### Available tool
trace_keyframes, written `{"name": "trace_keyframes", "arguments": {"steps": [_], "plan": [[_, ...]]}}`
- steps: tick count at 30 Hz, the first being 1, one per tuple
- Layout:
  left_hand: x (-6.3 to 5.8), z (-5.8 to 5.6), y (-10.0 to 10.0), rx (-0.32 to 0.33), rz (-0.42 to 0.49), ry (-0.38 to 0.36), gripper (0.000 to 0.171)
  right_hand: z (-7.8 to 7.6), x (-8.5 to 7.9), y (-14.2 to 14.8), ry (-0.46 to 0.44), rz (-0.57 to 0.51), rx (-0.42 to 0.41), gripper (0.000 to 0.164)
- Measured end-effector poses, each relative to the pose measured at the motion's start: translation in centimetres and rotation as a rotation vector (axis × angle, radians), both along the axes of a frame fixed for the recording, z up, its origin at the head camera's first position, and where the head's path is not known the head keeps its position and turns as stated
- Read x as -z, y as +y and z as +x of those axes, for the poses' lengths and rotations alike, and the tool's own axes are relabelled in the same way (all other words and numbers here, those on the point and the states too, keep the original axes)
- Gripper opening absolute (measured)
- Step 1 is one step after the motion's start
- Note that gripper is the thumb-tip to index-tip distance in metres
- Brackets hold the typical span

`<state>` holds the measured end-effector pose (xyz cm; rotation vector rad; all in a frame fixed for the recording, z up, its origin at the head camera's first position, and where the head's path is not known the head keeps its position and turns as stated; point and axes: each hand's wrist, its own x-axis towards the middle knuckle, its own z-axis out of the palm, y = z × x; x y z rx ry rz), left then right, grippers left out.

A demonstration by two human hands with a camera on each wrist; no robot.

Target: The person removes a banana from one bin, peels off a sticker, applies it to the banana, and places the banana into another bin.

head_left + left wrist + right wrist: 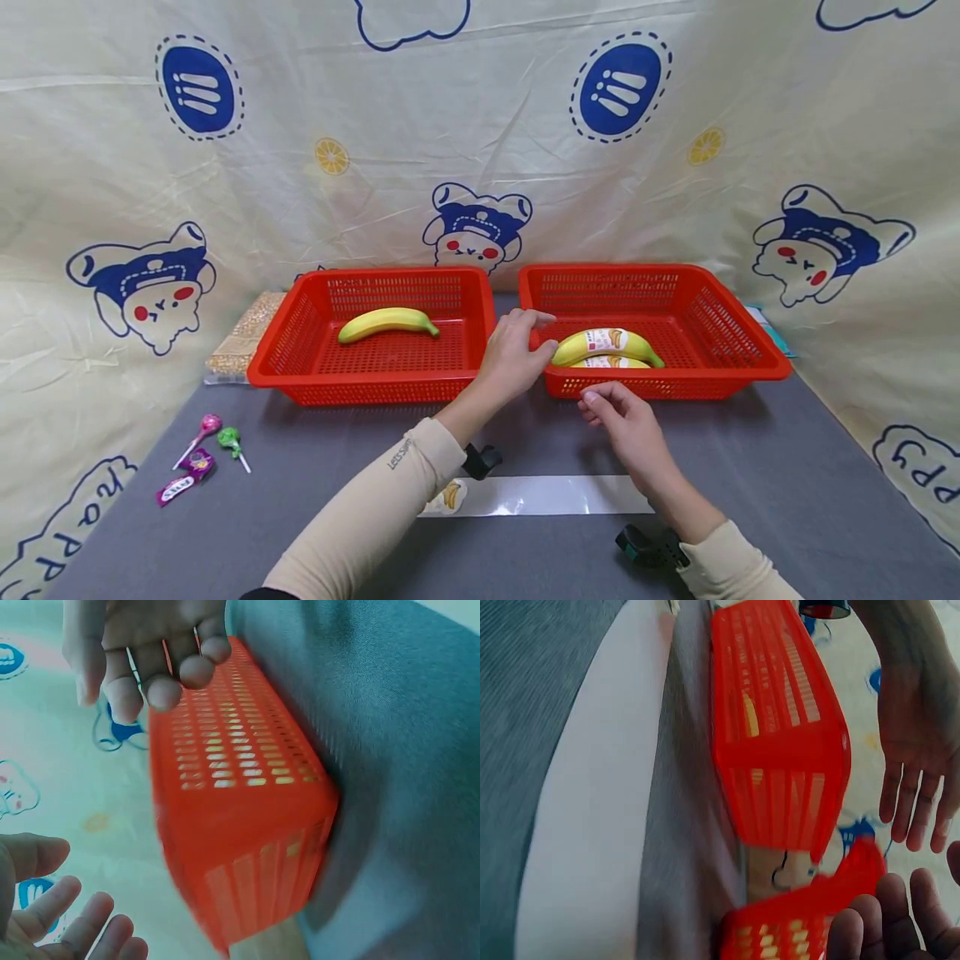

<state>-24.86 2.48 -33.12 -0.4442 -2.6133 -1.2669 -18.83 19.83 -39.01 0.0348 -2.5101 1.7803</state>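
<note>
My left hand (517,350) is over the near left corner of the right red basket, its fingers loosely bent and nothing in them. In front of that basket's near wall hovers my right hand (622,417), thumb close to the index finger; the left wrist view shows its fingers (165,691) slightly apart and holding nothing. Inside the right red basket (720,333), two bananas lie at the near left, an upper banana (637,346) and a lower banana (611,362), each with a printed label. A single unlabelled banana (386,323) lies in the left red basket (375,379).
A white glossy strip (555,496) with a round banana sticker (450,497) lies on the grey table. At the left are a pink lollipop (211,424), a green lollipop (228,437) and a purple-wrapped candy (197,462). A bag of grains (243,337) is beside the left basket.
</note>
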Motion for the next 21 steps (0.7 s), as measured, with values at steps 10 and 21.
{"name": "trace_keyframes", "arguments": {"steps": [10,21], "plan": [[-0.3,-0.1,-7.9,-0.099,0.068,0.002,0.038,-0.5,-0.5,-4.2,0.191,0.115,-0.123,0.031],[-0.4,-2.6,-16.0,-0.247,0.016,-0.106,0.043,-2.4,-0.7,-8.8,0.205,0.126,-0.199,0.054]]}}
